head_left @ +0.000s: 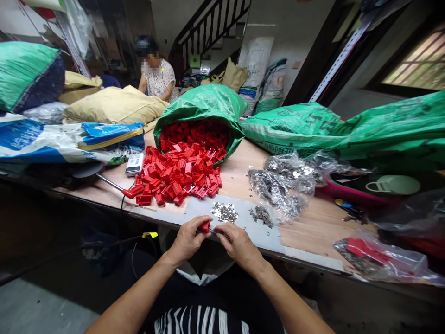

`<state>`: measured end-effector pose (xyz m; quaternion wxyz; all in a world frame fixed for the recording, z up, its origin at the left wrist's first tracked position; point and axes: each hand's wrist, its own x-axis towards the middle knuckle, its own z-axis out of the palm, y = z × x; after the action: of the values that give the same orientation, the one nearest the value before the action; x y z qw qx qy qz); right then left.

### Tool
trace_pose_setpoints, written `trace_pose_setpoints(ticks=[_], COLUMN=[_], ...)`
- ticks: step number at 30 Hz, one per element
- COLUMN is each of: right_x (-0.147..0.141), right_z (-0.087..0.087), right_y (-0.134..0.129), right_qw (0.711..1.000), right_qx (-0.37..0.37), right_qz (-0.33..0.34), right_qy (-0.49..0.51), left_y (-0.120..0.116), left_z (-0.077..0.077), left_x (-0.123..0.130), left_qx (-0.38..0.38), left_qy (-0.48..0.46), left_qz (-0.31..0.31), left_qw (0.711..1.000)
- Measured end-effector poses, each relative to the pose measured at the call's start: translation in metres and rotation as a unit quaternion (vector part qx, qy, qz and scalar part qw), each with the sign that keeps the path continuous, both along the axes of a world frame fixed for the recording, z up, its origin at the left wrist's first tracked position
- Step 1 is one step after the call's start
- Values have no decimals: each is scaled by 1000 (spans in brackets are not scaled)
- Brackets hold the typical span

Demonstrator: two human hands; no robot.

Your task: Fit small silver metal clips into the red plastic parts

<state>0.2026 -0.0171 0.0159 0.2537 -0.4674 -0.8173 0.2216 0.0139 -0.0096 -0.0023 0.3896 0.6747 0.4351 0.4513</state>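
My left hand [189, 239] is closed around a small red plastic part [205, 227] just off the table's front edge. Close beside it, my right hand [238, 243] pinches a small dark metal piece [214, 231] against the red part's right side; its exact kind is too small to tell. Beyond my hands, a little pile of shiny flat metal pieces [224, 212] lies on a grey sheet [201, 207]. Right of that is a heap of darker metal pieces [261, 215]. Many similar red plastic parts [181, 171] spill from a green woven sack [205, 99].
Clear plastic bags of metal pieces [283, 185] lie to the right, near a pink basin [347, 192] with a pale mug [396, 184]. A small white device [134, 164] and a red-handled tool [132, 191] lie left. Another person [158, 76] sits behind the sacks.
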Motion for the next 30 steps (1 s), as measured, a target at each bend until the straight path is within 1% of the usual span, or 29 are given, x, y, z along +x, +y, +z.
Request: trace_pose_setpoints(ticks=[4, 8, 11, 14, 18, 21, 26, 28, 30], right_x=[-1, -4, -10, -21, -32, -30, -14, -8, -2], right_z=[-1, 2, 8, 13, 13, 11, 7, 6, 6], right_y=[-1, -3, -5, -9, -12, -11, -8, -8, -11], right_qw=[1000, 1000, 997, 991, 984, 988, 997, 999, 998], right_qx=[-6, -4, -9, -17, -18, -16, -36, -34, -36], right_qz=[5, -3, -27, -66, -97, -95, -47, -40, -38], right_qy=[-12, -28, -71, -119, -147, -116, -41, -3, 43], left_y=[1, 2, 4, 5, 5, 4, 0, -4, -9], left_z=[5, 6, 6, 7, 7, 6, 7, 8, 11], left_x=[0, -1, -1, -2, -1, 0, 0, 0, 1], left_qx=[-32, -40, -36, -32, -32, -35, -36, -44, -64], left_qy=[-45, -42, -22, -10, -6, -6, -6, -19, -56], left_qz=[4, 4, -1, -4, -7, -4, 17, 27, 37], left_qw=[998, 998, 999, 999, 999, 999, 999, 998, 996])
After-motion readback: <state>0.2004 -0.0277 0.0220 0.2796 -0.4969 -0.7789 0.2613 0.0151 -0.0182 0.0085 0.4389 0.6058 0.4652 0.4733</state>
